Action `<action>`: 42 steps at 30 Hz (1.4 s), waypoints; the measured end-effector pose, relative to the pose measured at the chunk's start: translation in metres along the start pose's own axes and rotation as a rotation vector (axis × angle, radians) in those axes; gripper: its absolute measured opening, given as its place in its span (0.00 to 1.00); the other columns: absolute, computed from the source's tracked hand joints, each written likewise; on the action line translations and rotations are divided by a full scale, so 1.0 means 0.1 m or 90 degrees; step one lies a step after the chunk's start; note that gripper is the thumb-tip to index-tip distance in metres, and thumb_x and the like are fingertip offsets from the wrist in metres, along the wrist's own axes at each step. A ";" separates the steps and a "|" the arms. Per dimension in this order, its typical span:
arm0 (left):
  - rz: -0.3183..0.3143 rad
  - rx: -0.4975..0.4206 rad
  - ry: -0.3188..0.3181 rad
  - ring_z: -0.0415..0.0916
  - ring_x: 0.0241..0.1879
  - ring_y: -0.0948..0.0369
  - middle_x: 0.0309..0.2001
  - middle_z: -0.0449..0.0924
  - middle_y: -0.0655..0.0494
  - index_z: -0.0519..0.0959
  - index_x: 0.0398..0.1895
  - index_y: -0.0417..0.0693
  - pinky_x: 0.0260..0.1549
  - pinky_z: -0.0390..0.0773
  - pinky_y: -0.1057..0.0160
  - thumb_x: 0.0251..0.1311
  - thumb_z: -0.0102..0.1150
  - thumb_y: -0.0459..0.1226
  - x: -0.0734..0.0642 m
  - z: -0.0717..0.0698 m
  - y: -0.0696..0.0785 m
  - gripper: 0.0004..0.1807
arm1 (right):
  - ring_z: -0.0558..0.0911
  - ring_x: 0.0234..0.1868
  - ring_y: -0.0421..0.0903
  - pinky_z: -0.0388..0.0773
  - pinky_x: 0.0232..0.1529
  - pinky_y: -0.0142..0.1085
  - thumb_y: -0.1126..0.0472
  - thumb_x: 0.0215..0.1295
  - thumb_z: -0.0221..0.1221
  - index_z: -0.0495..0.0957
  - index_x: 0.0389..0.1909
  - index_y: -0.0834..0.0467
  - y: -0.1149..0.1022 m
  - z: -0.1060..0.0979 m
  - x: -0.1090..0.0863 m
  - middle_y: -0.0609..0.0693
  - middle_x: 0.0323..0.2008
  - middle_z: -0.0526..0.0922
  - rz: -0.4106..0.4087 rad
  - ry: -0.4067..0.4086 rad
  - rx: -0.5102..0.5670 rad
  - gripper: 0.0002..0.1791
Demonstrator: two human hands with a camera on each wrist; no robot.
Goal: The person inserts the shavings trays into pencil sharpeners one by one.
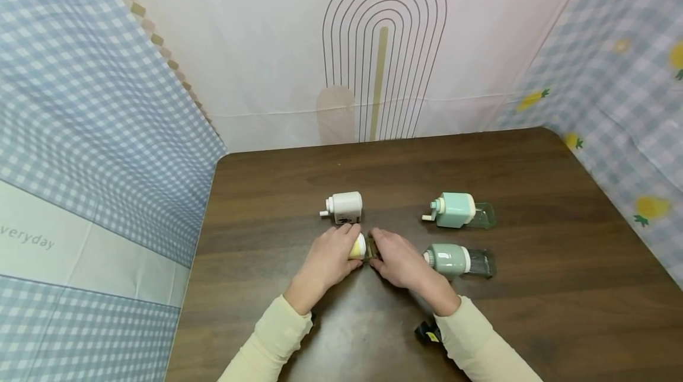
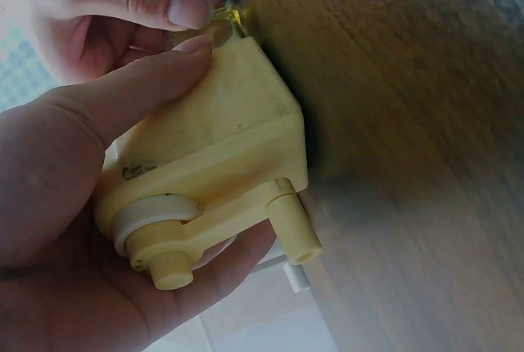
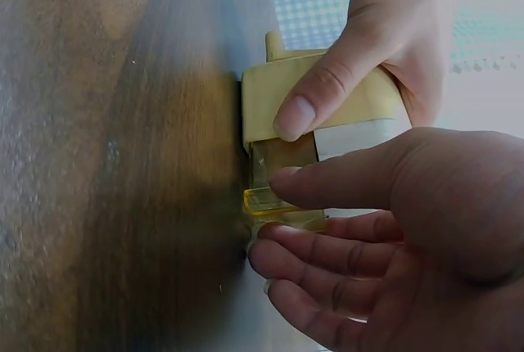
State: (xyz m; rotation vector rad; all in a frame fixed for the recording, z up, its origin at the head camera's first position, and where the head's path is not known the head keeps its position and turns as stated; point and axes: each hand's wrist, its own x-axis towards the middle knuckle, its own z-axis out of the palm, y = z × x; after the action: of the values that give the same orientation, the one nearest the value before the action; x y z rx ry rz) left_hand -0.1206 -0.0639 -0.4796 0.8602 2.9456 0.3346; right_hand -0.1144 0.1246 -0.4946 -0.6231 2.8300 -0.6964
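A yellow crank pencil sharpener [image 2: 221, 115] lies on the table between the two hands. My left hand [image 1: 328, 257] grips its body, thumb on one side and fingers round the other; the crank handle [image 2: 233, 217] shows at the end away from the right hand. At the opposite end, the clear yellow shavings drawer [image 3: 266, 199] sticks part-way out of the body. Thumb and fingers of my right hand [image 1: 400, 258] pinch this drawer, close beside the left thumb.
Just beyond the left hand lies a white sharpener [image 1: 348, 206]. To the right are a mint sharpener [image 1: 453, 210] and a sage green sharpener [image 1: 450, 258], both with clear drawers pulled out. The brown wooden table [image 1: 560, 222] meets hanging cloths at its back and sides.
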 end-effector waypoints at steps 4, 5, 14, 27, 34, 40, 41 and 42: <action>0.002 -0.002 0.004 0.82 0.45 0.50 0.53 0.82 0.51 0.77 0.60 0.47 0.44 0.84 0.52 0.58 0.81 0.47 0.00 0.00 0.01 0.31 | 0.83 0.41 0.50 0.81 0.41 0.47 0.65 0.63 0.75 0.75 0.49 0.60 0.00 0.01 -0.01 0.51 0.40 0.81 -0.014 0.006 0.013 0.19; 0.003 -0.002 0.005 0.82 0.45 0.50 0.53 0.82 0.51 0.77 0.60 0.47 0.44 0.84 0.52 0.58 0.81 0.47 0.00 0.00 0.01 0.32 | 0.83 0.41 0.50 0.81 0.41 0.47 0.65 0.64 0.74 0.75 0.49 0.60 0.00 0.01 -0.01 0.51 0.40 0.81 -0.016 0.007 0.015 0.19; -0.003 0.003 -0.004 0.82 0.46 0.50 0.56 0.82 0.50 0.76 0.63 0.46 0.45 0.85 0.51 0.58 0.81 0.47 0.01 0.00 0.01 0.34 | 0.74 0.30 0.42 0.74 0.32 0.40 0.67 0.63 0.74 0.75 0.49 0.61 0.01 0.03 0.00 0.46 0.30 0.75 -0.001 0.008 0.066 0.19; 0.003 0.004 0.009 0.82 0.45 0.49 0.54 0.82 0.50 0.76 0.60 0.46 0.44 0.85 0.52 0.58 0.81 0.47 -0.01 0.00 0.02 0.32 | 0.72 0.29 0.40 0.72 0.32 0.35 0.69 0.62 0.72 0.76 0.49 0.61 0.06 0.05 0.01 0.47 0.29 0.76 -0.045 0.026 0.086 0.18; 0.005 -0.001 0.015 0.82 0.45 0.48 0.54 0.82 0.49 0.76 0.60 0.46 0.45 0.85 0.52 0.58 0.81 0.46 -0.01 0.01 0.01 0.32 | 0.72 0.29 0.39 0.72 0.31 0.34 0.70 0.62 0.72 0.76 0.48 0.61 0.06 0.06 0.03 0.47 0.29 0.75 -0.069 0.034 0.087 0.17; 0.009 -0.005 0.017 0.82 0.45 0.48 0.54 0.81 0.48 0.75 0.61 0.45 0.47 0.84 0.52 0.57 0.82 0.44 -0.02 0.00 0.02 0.33 | 0.71 0.29 0.40 0.71 0.31 0.35 0.69 0.62 0.72 0.75 0.44 0.58 0.04 0.07 0.04 0.48 0.30 0.75 -0.072 0.029 0.080 0.16; 0.009 -0.006 0.017 0.82 0.45 0.48 0.54 0.81 0.48 0.75 0.62 0.45 0.46 0.84 0.52 0.57 0.82 0.44 -0.02 0.00 0.02 0.33 | 0.71 0.29 0.40 0.71 0.31 0.35 0.69 0.63 0.72 0.75 0.43 0.57 0.04 0.07 0.04 0.48 0.30 0.75 -0.072 0.028 0.078 0.16; 0.008 -0.007 0.015 0.82 0.45 0.48 0.54 0.81 0.48 0.75 0.62 0.45 0.46 0.84 0.52 0.57 0.82 0.44 -0.02 0.00 0.02 0.33 | 0.71 0.29 0.40 0.71 0.31 0.35 0.68 0.63 0.72 0.74 0.41 0.56 0.04 0.07 0.04 0.48 0.30 0.75 -0.071 0.025 0.076 0.16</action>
State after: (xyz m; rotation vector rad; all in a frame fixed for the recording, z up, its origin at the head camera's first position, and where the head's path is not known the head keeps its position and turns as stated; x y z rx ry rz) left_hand -0.1178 -0.0632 -0.4794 0.8803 2.9583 0.3627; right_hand -0.1177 0.1231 -0.5032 -0.7598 2.7802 -0.8997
